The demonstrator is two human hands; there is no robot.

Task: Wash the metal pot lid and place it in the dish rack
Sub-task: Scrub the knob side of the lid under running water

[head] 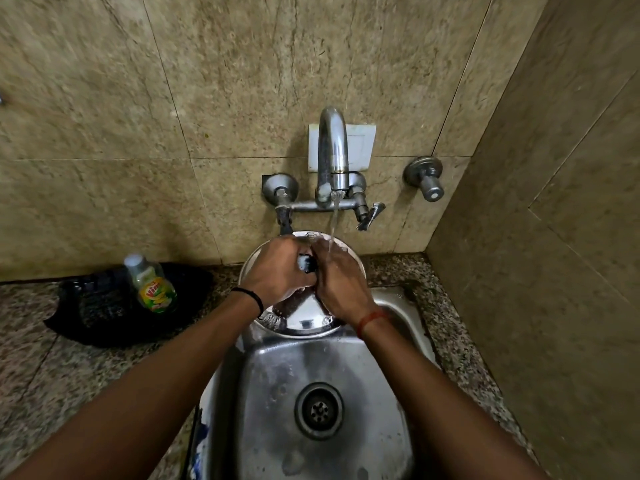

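A round metal pot lid [304, 317] with a black knob [306, 264] is held over the back of the steel sink [408, 341], under the running tap [333, 150]. My left hand [277, 271] grips the lid at its knob. My right hand [337, 282] lies on the lid's top face beside the knob, and the stream of water falls onto its fingers. Both hands hide the middle of the lid. No dish rack is in view.
A dish soap bottle [150, 284] stands on a black mesh cloth [104, 306] on the granite counter, left of the sink. A tap lever [370, 216] sticks out on the right, and a second wall valve [427, 180] sits further right. A tiled wall closes in on the right.
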